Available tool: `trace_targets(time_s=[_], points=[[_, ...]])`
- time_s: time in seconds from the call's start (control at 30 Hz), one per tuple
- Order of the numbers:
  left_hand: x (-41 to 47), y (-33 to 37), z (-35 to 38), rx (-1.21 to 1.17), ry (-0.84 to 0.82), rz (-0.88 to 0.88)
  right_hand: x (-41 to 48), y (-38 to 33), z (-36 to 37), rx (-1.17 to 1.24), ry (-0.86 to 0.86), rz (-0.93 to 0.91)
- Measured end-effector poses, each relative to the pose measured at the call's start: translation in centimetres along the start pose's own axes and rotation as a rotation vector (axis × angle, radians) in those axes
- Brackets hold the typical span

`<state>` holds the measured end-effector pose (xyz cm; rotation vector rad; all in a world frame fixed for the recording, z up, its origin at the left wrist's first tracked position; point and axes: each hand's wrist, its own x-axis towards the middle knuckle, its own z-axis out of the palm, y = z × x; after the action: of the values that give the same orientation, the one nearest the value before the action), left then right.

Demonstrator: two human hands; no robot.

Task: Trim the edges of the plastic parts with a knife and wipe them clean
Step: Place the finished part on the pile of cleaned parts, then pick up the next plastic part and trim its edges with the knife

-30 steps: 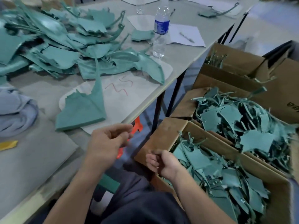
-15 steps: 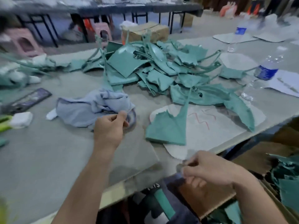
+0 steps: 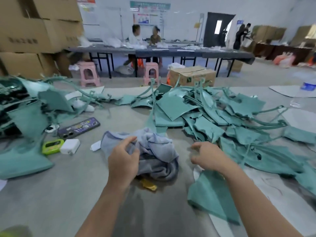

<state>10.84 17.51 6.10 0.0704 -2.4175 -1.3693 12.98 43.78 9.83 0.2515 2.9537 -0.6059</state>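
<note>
A crumpled grey-blue cloth (image 3: 159, 151) lies on the grey table (image 3: 68, 194) in front of me. My left hand (image 3: 124, 161) hovers at the cloth's left side, thumb and fingers apart and loosely curved, holding nothing. My right hand (image 3: 208, 156) is just right of the cloth, fingers loosely curled and empty. A flat teal plastic part (image 3: 210, 195) lies under my right forearm. A big pile of teal plastic parts (image 3: 205, 117) spreads across the right of the table. A small yellow object (image 3: 148, 184) peeks out from under the cloth; no knife is clearly visible.
More teal parts (image 3: 24, 159) lie at the left. A phone (image 3: 78, 127), a white charger (image 3: 70, 146) and a green device (image 3: 51, 146) sit left of the cloth. A water bottle (image 3: 306, 93) stands far right. Stools, boxes and seated people are beyond the table.
The view swung from the boxes of parts on the right up to the table. Both hands moved forward to the cloth; the right hand rose from the box side and opened.
</note>
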Motion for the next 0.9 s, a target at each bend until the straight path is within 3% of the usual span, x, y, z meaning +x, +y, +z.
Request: trace_targets(time_s=[0.2, 0.4, 0.5, 0.6, 0.67, 0.83, 0.9], points=[[-1.4, -1.4, 1.3, 0.099, -0.010, 0.107, -1.1, 4.6, -0.5, -0.230, -0.333, 0.030], [-3.0, -1.1, 3.1, 0.106, -0.062, 0.206, 0.0, 4.6, -0.9, -0.395, -0.338, -0.081], [-3.7, -0.7, 3.6, 0.065, -0.069, 0.236, 0.6, 5.1, -1.2, -0.288, -0.378, -0.183], [-4.5, -0.4, 4.3, 0.042, -0.097, 0.234, 1.0, 5.5, -0.7, -0.217, -0.314, -0.266], [-5.1, -0.2, 4.8, 0.041, -0.118, 0.219, 1.5, 5.8, 0.1, -0.133, -0.282, -0.259], [-6.5, 0.7, 4.7, 0.065, -0.161, 0.253, 1.6, 5.0, -0.7, 0.201, -0.390, -0.172], [-6.6, 0.7, 3.9, -0.001, -0.188, 0.249, 1.7, 4.3, -2.3, 0.409, -0.334, -0.150]])
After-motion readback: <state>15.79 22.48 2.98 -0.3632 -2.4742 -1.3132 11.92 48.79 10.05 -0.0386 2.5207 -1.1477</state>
